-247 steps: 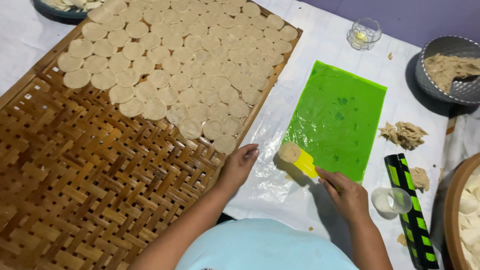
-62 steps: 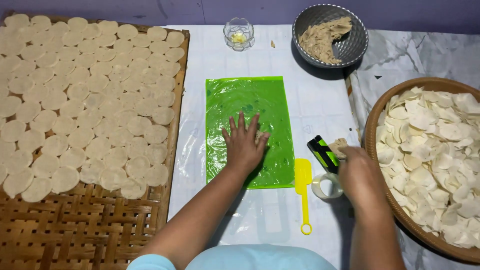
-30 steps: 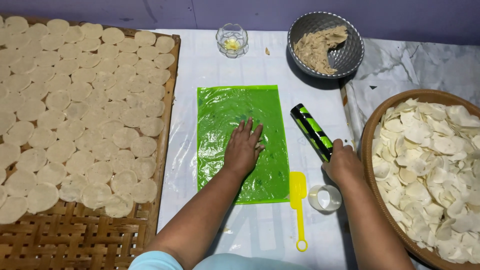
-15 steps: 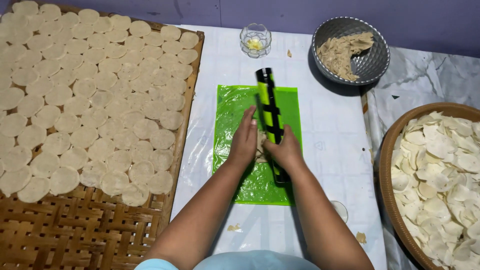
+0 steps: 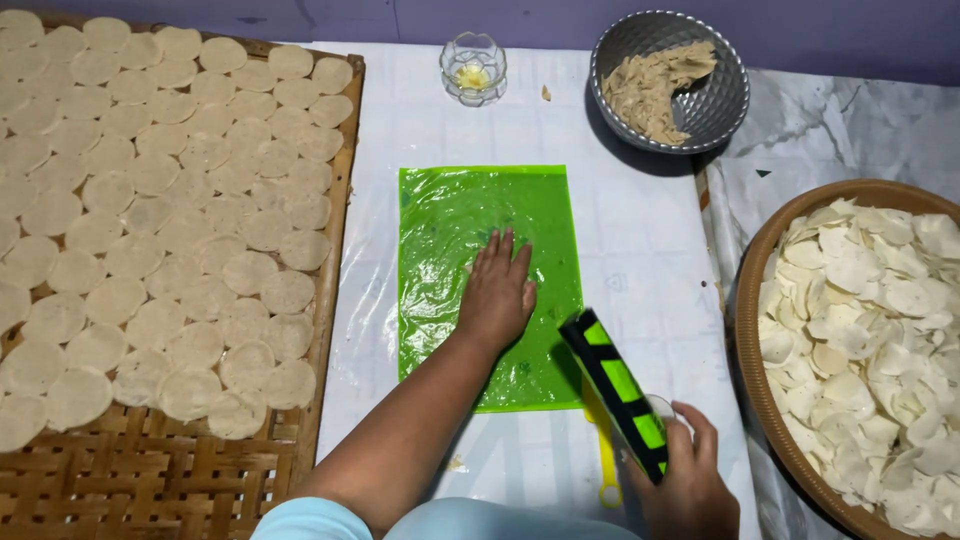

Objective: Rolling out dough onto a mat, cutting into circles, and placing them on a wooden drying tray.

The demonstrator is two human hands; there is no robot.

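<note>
A woven bamboo tray (image 5: pixel 120 470) on the left carries rows of pale round dough discs (image 5: pixel 160 200). On the white desk (image 5: pixel 640 250), the left hand (image 5: pixel 497 290) presses flat, fingers spread, on a green plastic sheet (image 5: pixel 470 215). To its right, the right hand (image 5: pixel 690 480) has its fingers wrapped around a green-and-black striped roller (image 5: pixel 615 385), lifted and tilted beside the sheet's lower right corner.

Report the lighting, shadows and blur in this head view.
Head view: even overhead light; the dimpled metal bowl casts a dark shadow at its lower left; glare flecks the glossy green plastic sheet; the green-and-black striped roller is slightly soft; elsewhere sharp.
</note>
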